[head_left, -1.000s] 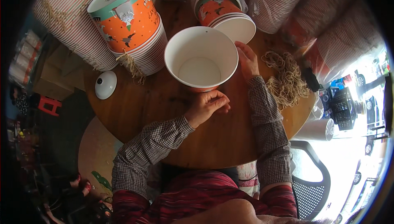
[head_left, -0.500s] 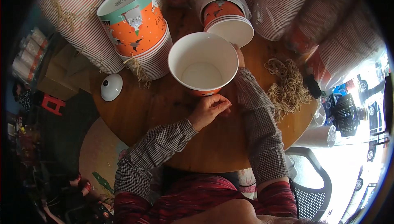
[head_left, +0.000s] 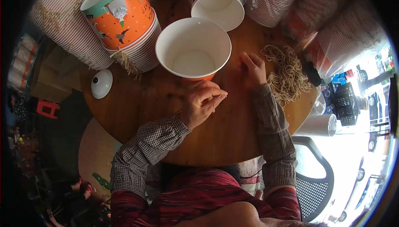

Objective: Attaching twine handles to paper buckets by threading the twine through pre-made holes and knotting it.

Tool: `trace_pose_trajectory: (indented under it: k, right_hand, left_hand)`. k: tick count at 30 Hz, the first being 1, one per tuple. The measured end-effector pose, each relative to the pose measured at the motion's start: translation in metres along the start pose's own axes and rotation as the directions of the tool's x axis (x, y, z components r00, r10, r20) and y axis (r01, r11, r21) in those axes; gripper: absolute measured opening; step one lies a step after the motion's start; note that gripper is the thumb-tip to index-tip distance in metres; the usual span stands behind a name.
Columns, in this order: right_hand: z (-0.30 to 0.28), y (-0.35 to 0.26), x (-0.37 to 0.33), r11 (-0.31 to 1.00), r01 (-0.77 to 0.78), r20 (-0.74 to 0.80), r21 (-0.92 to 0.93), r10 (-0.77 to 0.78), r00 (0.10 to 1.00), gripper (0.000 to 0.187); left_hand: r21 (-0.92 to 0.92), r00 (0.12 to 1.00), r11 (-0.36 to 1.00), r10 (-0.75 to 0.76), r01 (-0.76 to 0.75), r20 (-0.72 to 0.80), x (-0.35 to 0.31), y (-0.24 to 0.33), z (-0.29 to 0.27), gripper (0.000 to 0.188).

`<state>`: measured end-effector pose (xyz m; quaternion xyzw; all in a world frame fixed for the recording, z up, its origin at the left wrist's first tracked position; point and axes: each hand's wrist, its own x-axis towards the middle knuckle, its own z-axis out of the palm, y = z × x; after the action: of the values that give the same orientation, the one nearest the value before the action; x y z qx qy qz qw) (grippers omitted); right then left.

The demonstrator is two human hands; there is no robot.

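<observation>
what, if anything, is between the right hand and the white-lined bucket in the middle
Nothing visible: only a strip of wooden tabletop shows between the right hand and the bucket. The tangled cord lies on the hand's other side, and the left hand is at the bucket's near side.

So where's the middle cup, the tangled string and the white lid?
Middle cup point(head_left: 193, 43): head view, on its inside wall.
Tangled string point(head_left: 289, 76): head view, middle of the pile.
White lid point(head_left: 104, 85): head view, on its white top.
</observation>
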<state>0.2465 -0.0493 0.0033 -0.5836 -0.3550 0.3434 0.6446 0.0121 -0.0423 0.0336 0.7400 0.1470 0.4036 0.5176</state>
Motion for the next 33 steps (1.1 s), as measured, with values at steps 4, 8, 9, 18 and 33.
trace_pose_trajectory:
  k: [4,8,9,18,33]
  right_hand:
    - [0.004,-0.023,-0.029,0.951,-0.194,0.345,0.239,0.104,0.933,0.019]
    - [0.015,-0.048,-0.045,0.96,-0.274,0.612,0.056,0.184,0.769,0.018]
    - [0.019,-0.053,-0.049,0.955,-0.296,0.686,-0.027,0.233,0.689,0.018]
    - [0.03,-0.037,-0.057,0.923,-0.381,0.869,-0.052,0.23,0.438,0.019]
    - [0.026,-0.051,-0.055,0.9,-0.378,0.85,-0.219,0.366,0.379,0.016]
  left_hand:
    - [0.063,0.996,0.996,0.061,-0.056,-0.066,-0.002,-0.001,-0.007,0.003]
    - [-0.246,0.981,0.956,-0.181,0.158,-0.071,-0.009,0.021,-0.005,0.005]
    - [-0.224,0.982,0.963,-0.173,0.152,-0.076,-0.009,0.025,-0.004,0.006]
    - [-0.233,0.982,0.958,-0.183,0.168,-0.042,-0.011,0.016,-0.008,0.011]
    - [-0.371,0.915,0.843,-0.305,0.389,0.265,-0.011,0.015,-0.016,0.017]
